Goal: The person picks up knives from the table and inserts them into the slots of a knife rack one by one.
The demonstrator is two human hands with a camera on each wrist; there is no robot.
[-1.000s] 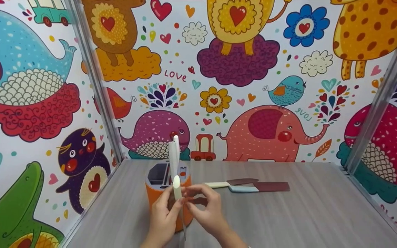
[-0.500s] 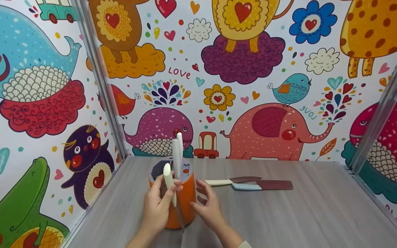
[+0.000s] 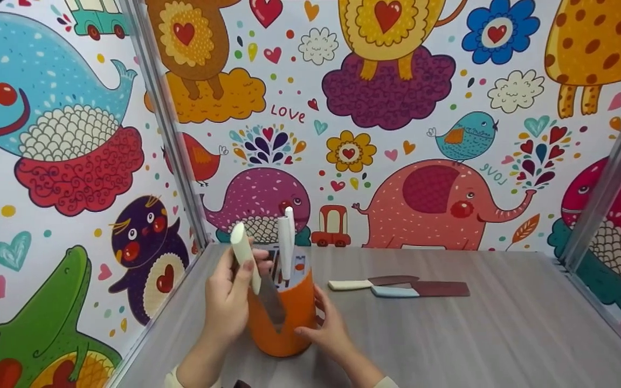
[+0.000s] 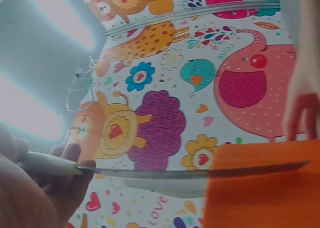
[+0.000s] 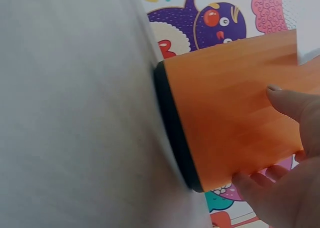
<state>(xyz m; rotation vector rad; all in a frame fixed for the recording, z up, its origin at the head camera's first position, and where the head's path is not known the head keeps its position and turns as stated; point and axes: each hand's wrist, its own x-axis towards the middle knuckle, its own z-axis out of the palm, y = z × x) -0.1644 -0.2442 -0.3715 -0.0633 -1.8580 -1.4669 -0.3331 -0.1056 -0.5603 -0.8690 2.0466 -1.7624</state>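
Note:
In the head view my left hand (image 3: 229,296) pinches the pale cream handle of a kitchen knife (image 3: 271,304). Its blade slants down to the right, in front of an orange knife block (image 3: 283,345). The left wrist view has that knife (image 4: 150,173) side-on, its blade crossing the block's orange wall (image 4: 265,203). Around the block's right side lies my right hand (image 3: 332,326), thumb at the front and fingers behind; in the right wrist view the hand is low on the orange body (image 5: 220,112). White handles (image 3: 286,242) stand upright in the block's top.
To the right on the grey table (image 3: 423,334) lie a cream-handled knife (image 3: 349,285) and a blue-handled cleaver (image 3: 394,291), their dark blades pointing right. Patterned walls (image 3: 375,124) enclose the back and sides. A small dark object (image 3: 241,383) shows at the bottom edge.
My left hand has lifted the knife up and left, tilting its handle leftward. My right hand has left the knife area and moved onto the block's right side. The view has shifted slightly.

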